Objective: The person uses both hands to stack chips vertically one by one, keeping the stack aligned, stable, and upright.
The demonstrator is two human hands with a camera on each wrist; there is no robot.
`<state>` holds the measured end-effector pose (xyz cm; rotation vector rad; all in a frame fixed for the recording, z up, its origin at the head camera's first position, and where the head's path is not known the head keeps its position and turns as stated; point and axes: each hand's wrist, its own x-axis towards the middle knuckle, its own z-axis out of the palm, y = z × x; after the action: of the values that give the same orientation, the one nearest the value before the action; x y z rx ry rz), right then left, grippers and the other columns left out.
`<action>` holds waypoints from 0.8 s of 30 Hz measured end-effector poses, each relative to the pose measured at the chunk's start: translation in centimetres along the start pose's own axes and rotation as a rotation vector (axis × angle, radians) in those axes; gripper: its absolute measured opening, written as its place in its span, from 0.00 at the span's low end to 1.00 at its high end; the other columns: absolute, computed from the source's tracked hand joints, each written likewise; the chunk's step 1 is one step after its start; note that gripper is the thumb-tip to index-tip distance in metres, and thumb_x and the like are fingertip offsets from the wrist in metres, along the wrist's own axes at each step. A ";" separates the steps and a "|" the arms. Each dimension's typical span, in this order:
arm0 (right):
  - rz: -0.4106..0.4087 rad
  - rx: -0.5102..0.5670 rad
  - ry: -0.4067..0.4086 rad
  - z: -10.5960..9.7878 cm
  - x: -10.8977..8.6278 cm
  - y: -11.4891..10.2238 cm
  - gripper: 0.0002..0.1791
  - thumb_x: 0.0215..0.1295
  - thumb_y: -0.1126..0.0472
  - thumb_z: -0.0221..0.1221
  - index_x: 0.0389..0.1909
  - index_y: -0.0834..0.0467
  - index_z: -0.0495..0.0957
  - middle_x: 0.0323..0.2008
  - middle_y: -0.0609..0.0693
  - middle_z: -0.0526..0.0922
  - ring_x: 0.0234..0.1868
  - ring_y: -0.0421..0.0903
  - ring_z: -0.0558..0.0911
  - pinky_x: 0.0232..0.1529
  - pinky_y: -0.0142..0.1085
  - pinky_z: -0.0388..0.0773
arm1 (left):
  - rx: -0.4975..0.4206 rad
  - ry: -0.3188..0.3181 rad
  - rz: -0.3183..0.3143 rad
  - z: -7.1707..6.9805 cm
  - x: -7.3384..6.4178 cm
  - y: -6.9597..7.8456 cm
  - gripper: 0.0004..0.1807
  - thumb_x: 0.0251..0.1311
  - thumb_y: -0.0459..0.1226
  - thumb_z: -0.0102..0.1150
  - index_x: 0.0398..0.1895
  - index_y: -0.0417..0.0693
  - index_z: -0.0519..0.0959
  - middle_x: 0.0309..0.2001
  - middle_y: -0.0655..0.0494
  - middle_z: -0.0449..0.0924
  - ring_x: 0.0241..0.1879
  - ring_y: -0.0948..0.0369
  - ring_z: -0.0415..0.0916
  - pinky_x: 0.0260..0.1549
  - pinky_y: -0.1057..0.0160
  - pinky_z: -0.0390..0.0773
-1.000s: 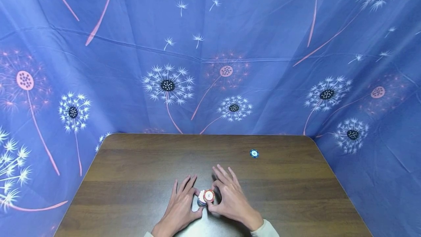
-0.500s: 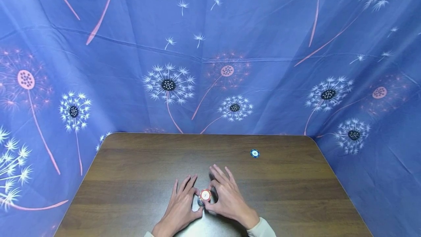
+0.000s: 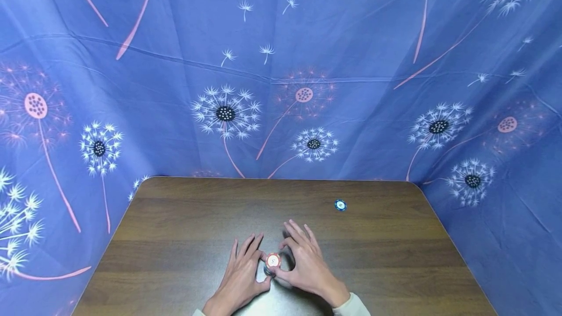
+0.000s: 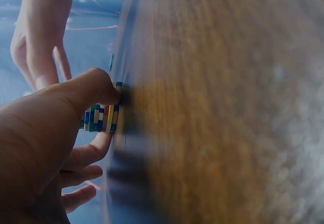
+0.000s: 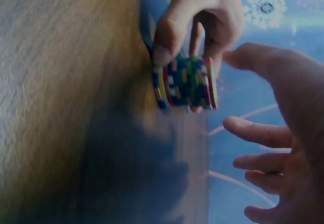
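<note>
A stack of several poker chips (image 5: 187,85) stands on the table, its edges striped in blue, green, yellow, red and white. On top lies a red chip (image 3: 273,260) with a white centre. My left hand (image 3: 240,273) holds the stack between thumb and index finger, low on its sides, while its other fingers stretch forward. Right beside the stack is my right hand (image 3: 309,267). Its thumb tip overlaps the red chip's near edge in the head view, and the index finger stands apart from the chip. In the right wrist view, nothing lies between its spread thumb and fingers.
A single blue chip (image 3: 340,205) with a white centre lies farther back on the brown wooden table (image 3: 197,208), to the right. Blue cloth (image 3: 364,52) printed with dandelions hangs behind the table and along both sides.
The right hand brought the red chip leftward onto the white-topped stack, and its index finger then came away from the chip. The left hand kept its place around the stack.
</note>
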<state>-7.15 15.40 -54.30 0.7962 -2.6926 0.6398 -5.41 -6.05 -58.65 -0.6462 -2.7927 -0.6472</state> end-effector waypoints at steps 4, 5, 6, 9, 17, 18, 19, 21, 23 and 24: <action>0.063 0.030 0.030 -0.6 -0.9 1.1 0.21 0.52 0.46 0.78 0.40 0.53 0.83 0.69 0.64 0.79 0.75 0.65 0.72 0.75 0.68 0.61 | 0.004 0.011 0.005 0.0 0.0 0.1 0.19 0.43 0.51 0.79 0.36 0.55 0.83 0.75 0.45 0.73 0.75 0.42 0.68 0.71 0.25 0.61; 0.075 0.031 0.045 -0.7 -1.2 1.4 0.20 0.52 0.47 0.78 0.40 0.53 0.83 0.68 0.64 0.80 0.74 0.66 0.73 0.74 0.68 0.62 | 0.004 0.017 0.007 0.0 0.0 0.1 0.19 0.43 0.51 0.80 0.36 0.55 0.83 0.75 0.44 0.74 0.75 0.42 0.68 0.71 0.25 0.62; 0.086 0.028 0.062 -0.7 -1.5 1.8 0.20 0.52 0.48 0.78 0.40 0.53 0.83 0.67 0.64 0.80 0.73 0.67 0.74 0.74 0.69 0.62 | 0.003 0.024 0.009 0.0 0.0 0.1 0.20 0.43 0.50 0.80 0.35 0.55 0.82 0.75 0.44 0.74 0.75 0.42 0.68 0.70 0.25 0.62; 0.120 0.004 0.109 -1.0 -2.6 3.0 0.18 0.53 0.52 0.78 0.39 0.54 0.83 0.65 0.64 0.82 0.71 0.68 0.76 0.72 0.69 0.64 | 0.001 0.050 0.020 0.0 -0.1 0.2 0.20 0.41 0.50 0.81 0.34 0.55 0.82 0.73 0.44 0.75 0.73 0.42 0.70 0.69 0.25 0.63; 0.265 0.015 0.139 -1.8 -5.7 5.3 0.16 0.53 0.58 0.80 0.39 0.55 0.84 0.65 0.66 0.81 0.71 0.70 0.75 0.72 0.68 0.62 | -0.023 0.034 0.004 0.1 -0.1 0.2 0.19 0.42 0.49 0.80 0.35 0.54 0.83 0.74 0.43 0.74 0.75 0.42 0.68 0.70 0.24 0.61; 0.277 0.010 0.141 -1.9 -6.0 5.5 0.16 0.53 0.58 0.80 0.39 0.54 0.84 0.65 0.66 0.81 0.71 0.70 0.75 0.73 0.68 0.62 | -0.024 0.029 0.001 0.1 -0.1 0.2 0.19 0.43 0.50 0.80 0.35 0.55 0.83 0.74 0.44 0.74 0.75 0.42 0.68 0.71 0.24 0.60; 0.285 0.002 0.147 -2.0 -6.3 5.7 0.16 0.53 0.58 0.80 0.39 0.54 0.84 0.65 0.66 0.81 0.71 0.70 0.75 0.73 0.68 0.63 | -0.025 0.027 -0.002 0.1 -0.1 0.2 0.19 0.43 0.50 0.80 0.35 0.55 0.83 0.75 0.44 0.73 0.75 0.42 0.68 0.71 0.24 0.60; 0.298 -0.015 0.156 -2.2 -6.8 6.1 0.16 0.53 0.58 0.79 0.39 0.54 0.83 0.64 0.66 0.82 0.70 0.70 0.76 0.72 0.68 0.64 | -0.024 0.034 0.002 0.0 0.0 0.2 0.19 0.42 0.49 0.80 0.35 0.55 0.82 0.75 0.44 0.74 0.75 0.42 0.68 0.70 0.24 0.61; 0.306 -0.036 0.175 -2.4 -7.2 6.6 0.16 0.53 0.59 0.80 0.38 0.53 0.83 0.63 0.66 0.82 0.69 0.70 0.77 0.71 0.68 0.65 | -0.023 0.053 0.014 0.1 0.0 0.2 0.19 0.41 0.49 0.80 0.34 0.55 0.82 0.74 0.43 0.74 0.74 0.41 0.69 0.69 0.24 0.62; 0.307 -0.043 0.185 -2.5 -7.4 6.8 0.16 0.53 0.59 0.80 0.37 0.53 0.83 0.63 0.65 0.83 0.68 0.70 0.77 0.70 0.67 0.66 | -0.021 0.063 0.021 0.1 0.0 0.2 0.20 0.41 0.49 0.80 0.34 0.56 0.81 0.74 0.43 0.75 0.73 0.41 0.70 0.69 0.24 0.62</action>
<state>-4.70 25.01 -57.11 0.2964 -2.6656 0.6816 -5.31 -5.90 -58.67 -0.6462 -2.7211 -0.6821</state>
